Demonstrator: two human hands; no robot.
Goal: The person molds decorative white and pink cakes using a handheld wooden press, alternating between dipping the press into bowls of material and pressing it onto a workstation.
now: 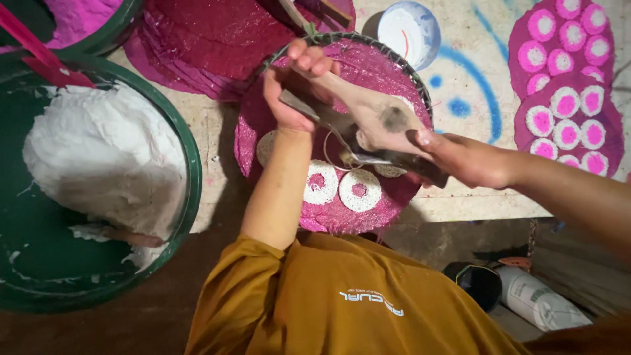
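The fingers (309, 59) of the left hand (292, 92) are closed around the upper end of a long pale cloth bag (368, 112), a kind of piping bag, which is held slanted above a round pink disc (276, 164). The right hand (470, 161) is closed on a flat dark metal tool (401, 158), which is pressed across the lower end of the bag. Under the bag tip, white rings (322, 183) with pink centres are seen on the disc, close beside each other. The disc lies on a round woven tray (368, 43) on the floor.

To the left, a big green basin (187, 158) is found, in which a large mass of white paste (105, 154) lies. To the right, more pink discs (568, 85) covered with white-and-pink rings are spread on the floor, well apart from the hands. A small white bowl (409, 29) stands behind the tray. An ochre shirt (342, 296) is seen at the bottom.
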